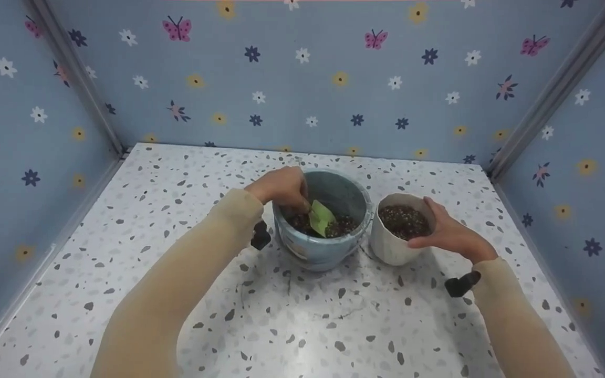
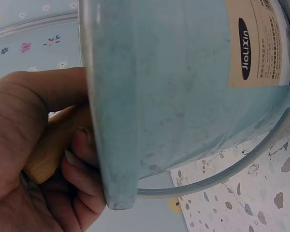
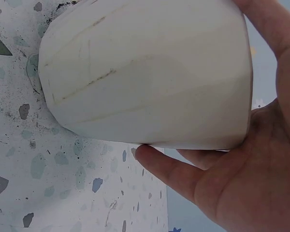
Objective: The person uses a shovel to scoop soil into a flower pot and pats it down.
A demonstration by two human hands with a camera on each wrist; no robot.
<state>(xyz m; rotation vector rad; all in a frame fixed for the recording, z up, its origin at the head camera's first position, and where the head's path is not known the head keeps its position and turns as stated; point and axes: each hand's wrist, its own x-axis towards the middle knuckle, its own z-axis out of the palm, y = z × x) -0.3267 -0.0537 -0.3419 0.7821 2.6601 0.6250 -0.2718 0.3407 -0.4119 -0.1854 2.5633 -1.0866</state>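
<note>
A light-blue bucket (image 1: 318, 254) stands on the speckled table with dark soil (image 1: 343, 224) inside. My left hand (image 1: 284, 187) is over its left rim and grips the wooden handle (image 2: 58, 142) of a small trowel. The trowel's green blade (image 1: 322, 218) tilts down into the bucket, against the soil. Just right of the bucket stands a white flowerpot (image 1: 394, 252), holding soil (image 1: 405, 221) near its top. My right hand (image 1: 452, 233) grips the flowerpot from the right, thumb at the near side and fingers at the far side. Part of the trowel handle is hidden in the left hand.
The bucket's carrying handle (image 2: 212, 182) hangs down outside its wall, near a printed label (image 2: 261, 43). Loose dark crumbs lie on the speckled table (image 1: 292, 325) around the pots. Blue flower-patterned panels (image 1: 308, 68) enclose the table at the back and both sides.
</note>
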